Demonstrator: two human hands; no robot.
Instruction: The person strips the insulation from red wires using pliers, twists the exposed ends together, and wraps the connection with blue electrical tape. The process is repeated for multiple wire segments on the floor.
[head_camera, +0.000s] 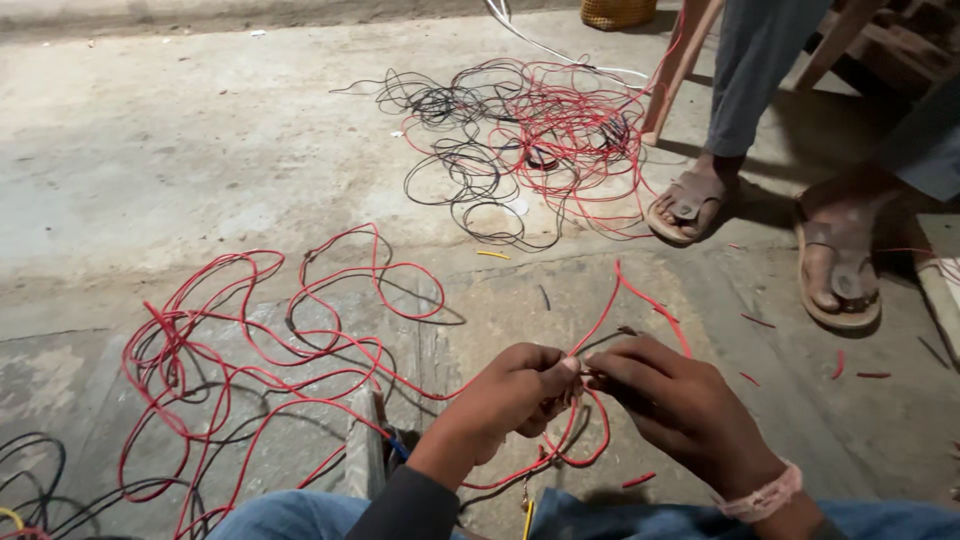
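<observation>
1. Nearest the camera, blue-jeaned knees (300, 515) frame the concrete floor (150, 150).
2. Looped red wire (250, 370) sprawls left; its end rises between both hands.
3. Farther off lies a red-and-black wire tangle (530, 140), beside another person's sandalled feet (690, 200).
4. Left hand (515, 395) pinches the red wire, fingers closed.
5. Right hand (670, 400) pinches it too, fingertips meeting.

Dim, warm light falls from the upper left; the floor (200, 150) glows pale there, corners darken, shadows are soft, focus slightly soft throughout.
</observation>
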